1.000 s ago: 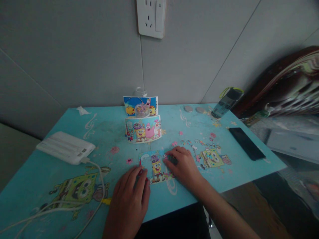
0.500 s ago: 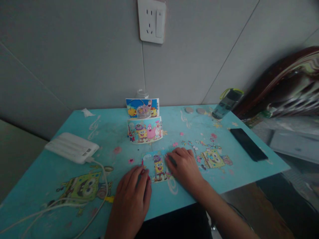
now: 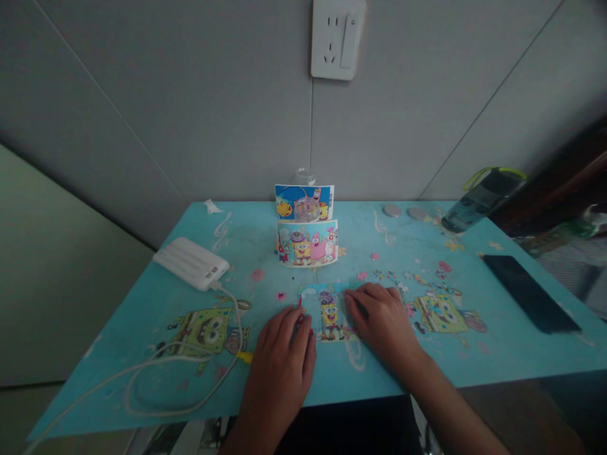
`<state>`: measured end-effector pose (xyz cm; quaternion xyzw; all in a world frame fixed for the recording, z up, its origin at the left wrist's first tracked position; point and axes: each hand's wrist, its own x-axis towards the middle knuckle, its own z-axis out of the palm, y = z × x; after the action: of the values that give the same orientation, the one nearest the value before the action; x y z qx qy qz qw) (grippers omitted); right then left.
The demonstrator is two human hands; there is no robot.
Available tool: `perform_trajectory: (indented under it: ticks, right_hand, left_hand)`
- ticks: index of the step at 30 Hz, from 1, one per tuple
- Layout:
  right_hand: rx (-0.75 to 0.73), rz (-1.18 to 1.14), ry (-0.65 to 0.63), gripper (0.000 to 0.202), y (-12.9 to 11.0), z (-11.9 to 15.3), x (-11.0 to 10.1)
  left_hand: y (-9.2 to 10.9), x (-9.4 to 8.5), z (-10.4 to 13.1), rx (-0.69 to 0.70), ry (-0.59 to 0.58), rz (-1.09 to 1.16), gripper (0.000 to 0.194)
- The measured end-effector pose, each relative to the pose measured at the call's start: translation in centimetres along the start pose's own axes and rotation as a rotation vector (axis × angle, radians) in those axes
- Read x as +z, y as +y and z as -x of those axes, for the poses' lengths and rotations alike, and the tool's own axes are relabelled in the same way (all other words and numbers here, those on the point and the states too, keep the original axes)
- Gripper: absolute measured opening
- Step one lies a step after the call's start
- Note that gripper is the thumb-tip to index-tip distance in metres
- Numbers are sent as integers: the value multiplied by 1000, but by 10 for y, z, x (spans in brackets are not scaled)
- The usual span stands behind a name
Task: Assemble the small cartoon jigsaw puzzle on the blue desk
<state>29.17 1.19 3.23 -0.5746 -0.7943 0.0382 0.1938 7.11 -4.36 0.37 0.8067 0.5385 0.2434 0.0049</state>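
Note:
A partly assembled cartoon jigsaw (image 3: 331,316) lies on the blue table near its front edge. My left hand (image 3: 284,357) rests over the jigsaw's left edge, fingers bent and close together, with bits of red showing at the fingertips. Whatever those fingers press is mostly hidden. On the other side, my right hand (image 3: 382,319) touches the right edge of the jigsaw with thumb and index finger near each other; no piece between them can be made out. Loose pieces (image 3: 391,278) are scattered beyond my right hand. Behind the jigsaw a printed picture card (image 3: 308,245) stands upright.
A white power bank (image 3: 191,262) with a cable (image 3: 220,385) lies at left. Behind the card stands a clear container (image 3: 307,208). At right are a black phone (image 3: 528,294), a water bottle (image 3: 481,201) and two round discs (image 3: 392,211). A wall borders the back.
The camera view has turned left, so everything sits further right in the picture. Both hands stay at the jigsaw's two sides with almost the same pose.

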Motion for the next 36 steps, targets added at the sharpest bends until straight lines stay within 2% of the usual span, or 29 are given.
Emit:
perform_trajectory:
  ticks: [7, 14, 19, 24, 29, 36]
  right_hand:
    - [53, 35, 19, 30, 6, -2, 3]
    - [120, -187, 71, 30, 23, -4, 8]
    - [162, -189, 147, 32, 32, -8, 3]
    - [91, -106, 95, 30, 41, -30, -4]
    - [23, -59, 51, 27, 44, -51, 0]
    - [-18, -67, 19, 23, 43, -58, 9]
  left_hand:
    - [0, -1, 0, -5, -11, 3, 31]
    - [-1, 1, 0, 5, 17, 11, 31]
    - [-1, 0, 0, 9, 22, 15, 30]
    - [-1, 0, 0, 16, 22, 15, 30]
    - [-1, 0, -1, 11, 12, 14, 31]
    - [-1, -1, -1, 0, 8, 1, 31]
